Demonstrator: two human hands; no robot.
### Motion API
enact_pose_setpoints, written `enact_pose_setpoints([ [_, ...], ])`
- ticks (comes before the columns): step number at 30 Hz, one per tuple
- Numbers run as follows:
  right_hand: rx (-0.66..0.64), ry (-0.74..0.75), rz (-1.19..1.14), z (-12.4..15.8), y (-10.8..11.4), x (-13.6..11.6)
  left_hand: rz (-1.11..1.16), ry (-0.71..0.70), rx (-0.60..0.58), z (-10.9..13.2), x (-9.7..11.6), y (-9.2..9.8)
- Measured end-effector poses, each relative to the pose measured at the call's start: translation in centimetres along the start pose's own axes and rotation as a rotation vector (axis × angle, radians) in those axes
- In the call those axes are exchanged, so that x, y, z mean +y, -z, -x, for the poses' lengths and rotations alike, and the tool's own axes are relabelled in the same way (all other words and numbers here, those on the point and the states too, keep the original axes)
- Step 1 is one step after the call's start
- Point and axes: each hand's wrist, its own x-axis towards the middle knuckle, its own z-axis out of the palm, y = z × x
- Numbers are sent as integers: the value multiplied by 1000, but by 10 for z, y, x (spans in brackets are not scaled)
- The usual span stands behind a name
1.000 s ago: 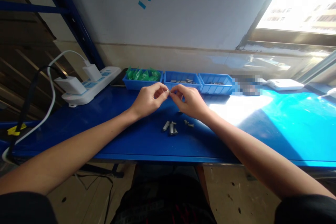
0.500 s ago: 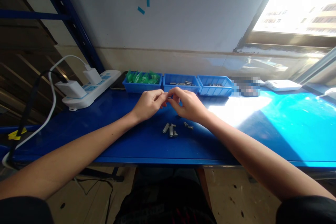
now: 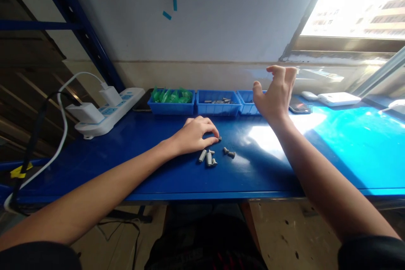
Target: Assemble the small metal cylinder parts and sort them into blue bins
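Observation:
My left hand (image 3: 200, 134) rests low over the blue table, thumb and fingertips pinched on a small dark metal screw (image 3: 220, 139). My right hand (image 3: 276, 93) is raised in front of the right-hand blue bin (image 3: 248, 102), with fingers spread and nothing visible in it. Close below my left hand lie silver hex standoffs (image 3: 209, 158) with a short screw (image 3: 214, 162) beside them. A little to the right, another screw (image 3: 231, 155) lies next to a smaller metal piece (image 3: 225, 150).
Along the wall stand a bin of green packets (image 3: 172, 107) and a middle bin of metal parts (image 3: 218, 109). A white power strip (image 3: 107, 116) with plugs sits at the left. Right of the bins lie a phone (image 3: 300, 107) and a white box (image 3: 338, 99).
My hands were together over the table and have parted. The right one rose to the right and opened; the left one came down to the table beside the loose metal parts.

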Motion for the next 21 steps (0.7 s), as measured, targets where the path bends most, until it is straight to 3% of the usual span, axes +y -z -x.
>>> enact_pose_setpoints([
  [3,-59,53,-57,9,-2,-15,-16,10,44,1,-2,-1],
  [8,-510,284,-350,31,3,-66,63,67,195,6,-11,2],
  [11,-657,359,-433,41,3,-80,94,113,281,8,-15,7],
  [15,-671,355,-468,46,2,-81,139,190,337,8,-15,8],
  [21,-670,292,-378,51,-3,-84,395,282,334,5,-15,5],
])
